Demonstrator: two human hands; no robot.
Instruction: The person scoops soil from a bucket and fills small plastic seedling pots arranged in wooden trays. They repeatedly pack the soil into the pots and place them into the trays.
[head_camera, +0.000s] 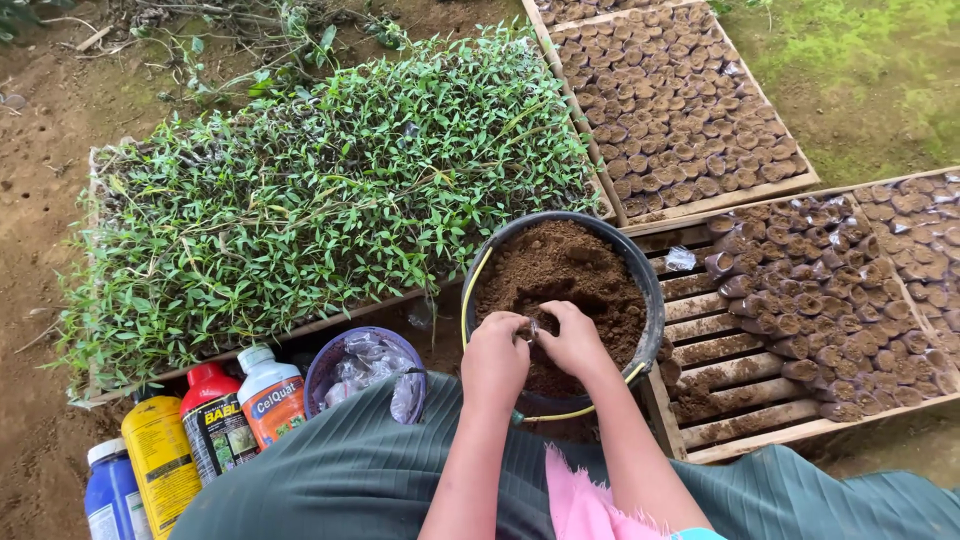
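Observation:
A black bucket (651, 290) filled with brown soil (565, 265) stands in front of me. Both my hands are over its near side. My left hand (494, 358) and my right hand (573, 340) meet around a small clear plastic seedling bag (530, 330), pinching it between the fingers just above the soil. The bag is mostly hidden by the fingers.
A wide tray of green seedlings (330, 190) lies at the left. Wooden slatted trays (735, 375) at the right hold several soil-filled bags (815, 290). A purple bowl of empty plastic bags (365, 365) and several bottles (215, 420) stand near my knees.

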